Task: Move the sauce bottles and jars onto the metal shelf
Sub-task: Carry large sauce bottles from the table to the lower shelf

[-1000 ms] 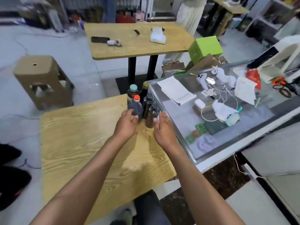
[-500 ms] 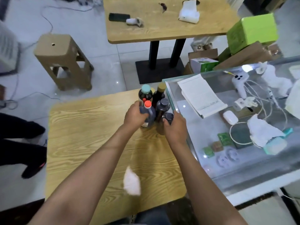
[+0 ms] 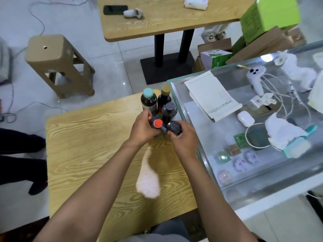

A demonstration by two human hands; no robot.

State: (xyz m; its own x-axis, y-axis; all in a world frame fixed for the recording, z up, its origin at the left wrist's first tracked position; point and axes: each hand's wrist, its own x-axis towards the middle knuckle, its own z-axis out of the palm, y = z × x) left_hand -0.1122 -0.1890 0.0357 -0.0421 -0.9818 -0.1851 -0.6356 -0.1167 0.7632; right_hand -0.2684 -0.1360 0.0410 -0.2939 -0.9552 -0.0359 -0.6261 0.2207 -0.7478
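Several dark sauce bottles stand bunched at the far right corner of the wooden table (image 3: 83, 147). My left hand (image 3: 143, 128) is wrapped around the red-capped bottle (image 3: 157, 123). My right hand (image 3: 185, 138) grips the black-capped bottle (image 3: 174, 127) beside it. Behind them stand a second black-capped bottle (image 3: 169, 109), a teal-capped bottle (image 3: 148, 99) and a gold-capped bottle (image 3: 165, 97). No metal shelf is in view.
A glass display counter (image 3: 218, 172) borders the table on the right, holding a notepad (image 3: 210, 96), cables and chargers. A cardboard stool (image 3: 58, 65) and a second wooden table (image 3: 167, 18) stand on the floor beyond. A person's dark legs (image 3: 19, 154) are at left.
The view tilted downward and closer. Both hands went from hovering near the bottles to closing around the red-capped and black-capped ones.
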